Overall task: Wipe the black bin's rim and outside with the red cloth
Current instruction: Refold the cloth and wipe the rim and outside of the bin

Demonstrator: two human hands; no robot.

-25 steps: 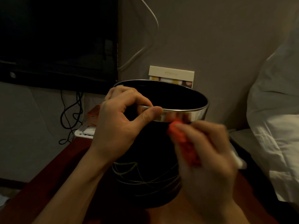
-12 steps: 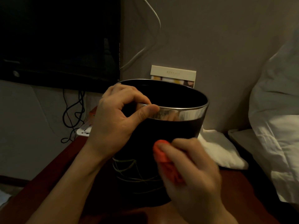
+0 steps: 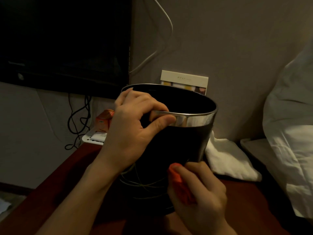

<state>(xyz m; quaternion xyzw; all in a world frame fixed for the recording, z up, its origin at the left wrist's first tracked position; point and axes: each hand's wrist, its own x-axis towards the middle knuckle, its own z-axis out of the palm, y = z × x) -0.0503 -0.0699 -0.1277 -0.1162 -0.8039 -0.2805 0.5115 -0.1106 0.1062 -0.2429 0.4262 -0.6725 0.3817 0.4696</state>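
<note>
The black bin (image 3: pixel 177 146) stands on the red-brown bench (image 3: pixel 50 192), tilted a little, with a white towel (image 3: pixel 227 160) just beside its right wall. The left hand (image 3: pixel 133 133) grips the metal rim (image 3: pixel 198 119), fingers inside and thumb outside. The right hand (image 3: pixel 199 197) holds the red cloth (image 3: pixel 181 185) in curled fingers against the lower outside wall.

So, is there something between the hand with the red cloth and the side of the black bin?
Nothing visible does. The right hand holds the crumpled red cloth directly against the lower outside of the round black bin. The left hand grips the shiny metal rim higher up, away from it.
</note>
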